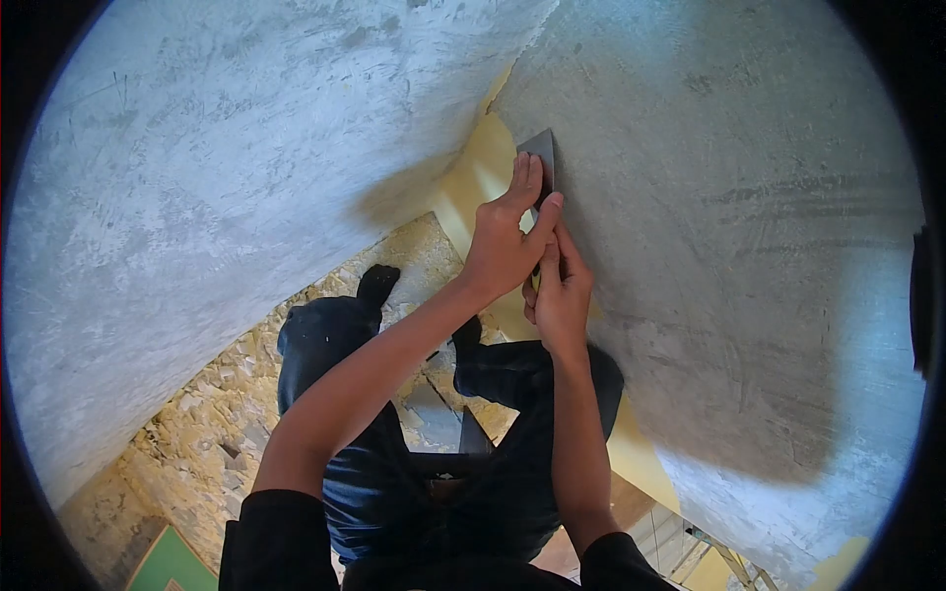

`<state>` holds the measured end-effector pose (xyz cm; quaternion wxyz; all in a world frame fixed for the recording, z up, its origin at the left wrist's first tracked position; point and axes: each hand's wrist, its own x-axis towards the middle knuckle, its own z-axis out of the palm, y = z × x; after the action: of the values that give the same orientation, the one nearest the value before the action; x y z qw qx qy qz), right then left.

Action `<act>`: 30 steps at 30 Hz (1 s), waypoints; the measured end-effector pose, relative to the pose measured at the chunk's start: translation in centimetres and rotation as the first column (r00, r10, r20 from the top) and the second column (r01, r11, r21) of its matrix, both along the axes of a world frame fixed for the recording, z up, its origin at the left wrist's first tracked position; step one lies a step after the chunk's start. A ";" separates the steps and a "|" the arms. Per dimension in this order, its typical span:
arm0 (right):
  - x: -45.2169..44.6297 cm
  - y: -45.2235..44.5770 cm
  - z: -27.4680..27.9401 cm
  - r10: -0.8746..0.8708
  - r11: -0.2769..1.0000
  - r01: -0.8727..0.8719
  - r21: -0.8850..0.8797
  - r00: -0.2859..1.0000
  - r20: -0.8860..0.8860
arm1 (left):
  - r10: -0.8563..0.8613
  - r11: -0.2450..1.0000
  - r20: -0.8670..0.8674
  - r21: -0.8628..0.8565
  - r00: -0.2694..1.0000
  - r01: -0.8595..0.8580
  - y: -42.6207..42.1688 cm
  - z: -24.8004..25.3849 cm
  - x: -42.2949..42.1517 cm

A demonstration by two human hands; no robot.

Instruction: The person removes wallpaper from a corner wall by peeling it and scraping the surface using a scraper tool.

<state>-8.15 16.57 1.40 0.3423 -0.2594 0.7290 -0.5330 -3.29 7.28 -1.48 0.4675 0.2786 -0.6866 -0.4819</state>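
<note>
Left hand (501, 241) first: our fingers are held straight, close together, tips laid flat on the metal blade (542, 146) of a scraper. Thumb sticks out sideways, next to the other hand, leaving a small gap between thumb and fingers. Left forearm runs up diagonally from the lower left, elbow bent.

Right hand (565, 300) sits just below the left, fingers curled around the scraper's handle (536, 280), mostly hidden by our grip. Right forearm comes almost straight up. Both sleeves are black and short.

Scraper is upright in view, blade at the grey right wall (709, 227), beyond our left fingertips. Can't tell how much of the edge touches.

Just left of the left hand: yellow strip (481, 163) of exposed wall at the corner, running down behind both hands. Further left: pale, smeared left wall (227, 148), with a shadow near the corner.

Below the hands: our legs (345, 433) in dark trousers, knees bent and apart, dark-covered feet on the floor. Floor left of them is littered with yellowish flakes (212, 409).

Well below left hand, lower left: green panel (172, 563), paler mark on it, too cut off to make out. Lower right, past the right forearm: a ladder-like frame (734, 561), partly visible.
</note>
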 end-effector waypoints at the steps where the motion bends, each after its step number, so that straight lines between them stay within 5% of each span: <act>1: 0.1 -0.1 0.0 -0.007 1.000 0.007 -0.012 1.000 -0.005 | -0.009 1.000 0.006 -0.013 1.000 0.009 -0.1 -0.1 0.0; 8: 0.7 -1.2 -2.0 -0.067 0.994 0.050 -0.099 0.982 -0.176 | -0.042 0.994 0.018 -0.097 0.999 0.044 -1.1 -0.9 0.2; 17: 1.3 -1.1 -2.7 -0.059 0.993 0.036 -0.113 0.977 -0.204 | -0.107 0.993 -0.029 0.053 0.994 0.108 -1.2 -1.0 1.0; 20: 1.1 -2.3 -2.2 -0.072 0.995 0.061 -0.077 0.986 -0.150 | -0.047 0.997 0.014 -0.053 0.999 0.048 -2.3 -1.0 0.6; 30: 1.5 -2.5 -2.5 -0.083 0.993 0.062 -0.096 0.969 -0.231 | -0.083 0.997 0.020 0.013 0.996 0.082 -2.4 -0.8 1.1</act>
<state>-6.64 14.10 -1.09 0.2224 -0.3083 0.7493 -0.5422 -2.23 4.91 -2.28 0.4383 0.2579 -0.6995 -0.5021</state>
